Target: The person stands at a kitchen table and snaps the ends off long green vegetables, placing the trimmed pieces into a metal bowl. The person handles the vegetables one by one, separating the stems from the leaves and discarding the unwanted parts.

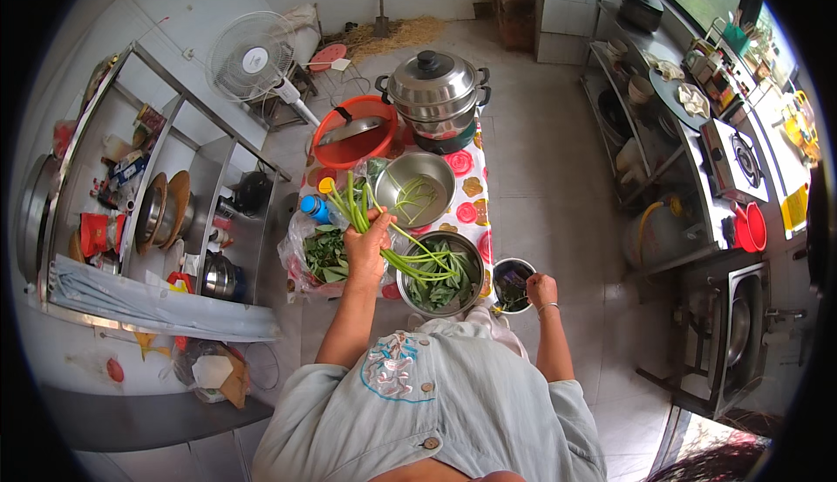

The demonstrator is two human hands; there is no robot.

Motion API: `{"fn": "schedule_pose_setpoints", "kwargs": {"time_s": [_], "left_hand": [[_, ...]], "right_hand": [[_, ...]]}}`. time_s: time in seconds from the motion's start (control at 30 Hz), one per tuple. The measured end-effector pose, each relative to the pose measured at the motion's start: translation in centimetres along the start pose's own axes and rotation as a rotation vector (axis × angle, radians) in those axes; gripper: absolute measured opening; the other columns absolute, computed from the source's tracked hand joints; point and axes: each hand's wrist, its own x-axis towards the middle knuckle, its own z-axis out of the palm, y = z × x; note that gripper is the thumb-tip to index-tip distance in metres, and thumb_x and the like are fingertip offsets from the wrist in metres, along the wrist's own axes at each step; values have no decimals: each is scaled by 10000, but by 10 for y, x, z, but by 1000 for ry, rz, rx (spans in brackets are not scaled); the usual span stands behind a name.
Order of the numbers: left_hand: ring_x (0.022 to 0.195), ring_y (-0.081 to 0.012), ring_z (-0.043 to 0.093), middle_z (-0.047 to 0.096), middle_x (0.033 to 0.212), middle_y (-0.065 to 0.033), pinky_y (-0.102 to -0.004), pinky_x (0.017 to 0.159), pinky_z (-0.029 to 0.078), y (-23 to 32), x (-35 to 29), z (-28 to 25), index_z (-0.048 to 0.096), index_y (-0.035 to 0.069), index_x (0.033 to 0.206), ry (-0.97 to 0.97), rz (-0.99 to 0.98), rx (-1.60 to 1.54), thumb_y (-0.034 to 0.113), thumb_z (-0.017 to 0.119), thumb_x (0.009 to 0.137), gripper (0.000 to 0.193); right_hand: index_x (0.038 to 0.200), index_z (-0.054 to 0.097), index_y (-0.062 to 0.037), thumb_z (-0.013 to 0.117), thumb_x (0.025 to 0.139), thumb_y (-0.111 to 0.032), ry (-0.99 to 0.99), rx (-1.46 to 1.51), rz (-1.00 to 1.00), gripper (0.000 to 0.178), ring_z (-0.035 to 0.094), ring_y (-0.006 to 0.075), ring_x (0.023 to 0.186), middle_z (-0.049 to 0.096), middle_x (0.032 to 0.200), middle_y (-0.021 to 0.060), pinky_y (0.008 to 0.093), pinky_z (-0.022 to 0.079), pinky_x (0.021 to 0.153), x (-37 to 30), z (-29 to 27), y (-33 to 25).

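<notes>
A bunch of long green vegetable stems (423,264) is gripped in my left hand (369,242), above the near side of the table. The stems slant down to the right, over a steel basin (477,260) full of green leaves (436,292). Farther back, a second steel basin (442,174) contains some thin pale green stems. My right hand (541,290) is closed beside a small bin (499,271) with dark scraps inside; whatever its fingers may hold is hidden. To the left of my left hand, more leaves (324,254) lie in a clear plastic bag.
A flowered tablecloth (466,212) covers the table. At its back stand a steel steamer pot (427,85) and an orange basin (331,152) with a lid in it. A blue-capped bottle (312,207) is at the left edge. Metal shelves (187,98) flank the left, a counter the right.
</notes>
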Motion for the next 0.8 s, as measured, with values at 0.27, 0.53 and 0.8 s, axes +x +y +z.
{"fn": "schedule_pose_setpoints", "kwargs": {"time_s": [0.27,0.53,0.8], "left_hand": [[456,-40,412,631,742,-92,-178,405,327,-14,-12,-5,584,13,855,36,4,53,82,659,768,134],[554,-59,514,586,649,10,-208,482,410,-10,-11,-15,632,68,759,67,55,315,137,744,691,148],[637,-79,555,615,684,2,-242,600,441,-28,-18,8,637,59,773,-45,214,412,156,721,690,153]], "right_hand": [[762,668,-122,532,720,-148,284,-147,-235,144,591,313,787,629,785,122,388,484,708,-9,-26,-11],[617,548,-41,573,558,35,627,188,-614,100,529,301,550,564,632,109,363,437,512,-6,-21,-53],[967,636,-123,644,729,-279,36,-305,-314,285,593,340,731,634,780,128,392,498,676,49,-8,75]]}}
